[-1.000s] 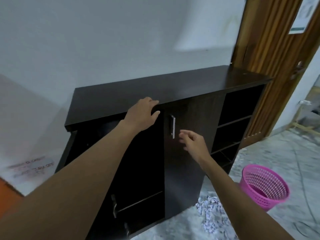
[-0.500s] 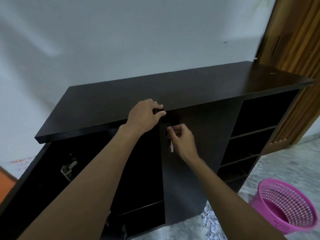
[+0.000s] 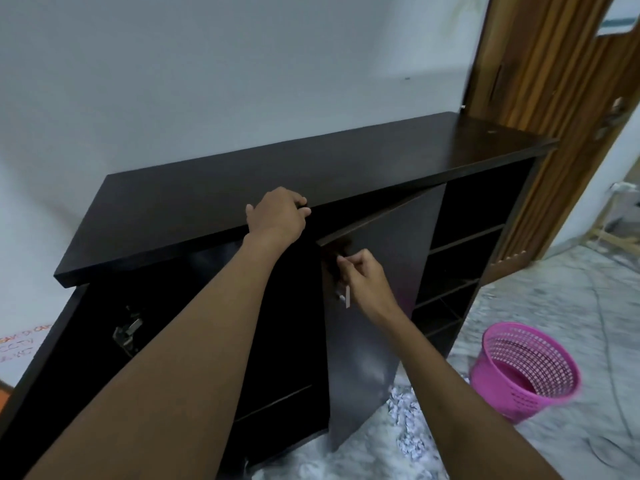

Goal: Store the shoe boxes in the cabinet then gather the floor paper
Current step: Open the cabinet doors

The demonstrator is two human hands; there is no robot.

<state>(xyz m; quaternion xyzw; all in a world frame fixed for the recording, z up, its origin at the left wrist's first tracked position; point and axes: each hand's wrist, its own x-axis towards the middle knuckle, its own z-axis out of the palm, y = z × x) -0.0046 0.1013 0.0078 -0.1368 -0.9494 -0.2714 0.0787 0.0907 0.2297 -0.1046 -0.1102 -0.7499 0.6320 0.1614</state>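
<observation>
A dark brown cabinet [image 3: 214,199] stands against the white wall. My left hand [image 3: 277,216] grips the front edge of its top, fingers curled over the lip. My right hand [image 3: 360,271] grips the silver handle [image 3: 346,301] of the middle door [image 3: 377,306], which stands swung out toward me. The left section of the cabinet is open and dark inside, with a hinge [image 3: 126,332] showing. Shredded white paper [image 3: 408,427] lies on the floor below the door. No shoe box is in view.
A pink mesh basket [image 3: 526,372] stands on the marble floor to the right. Open shelves [image 3: 464,244] fill the cabinet's right end. A wooden door [image 3: 554,98] stands behind it. A cable [image 3: 609,341] runs across the floor at the right.
My right hand reached the door handle, took hold of it and has pulled the middle door open. My left hand stayed on the cabinet top's edge. The view shifted closer.
</observation>
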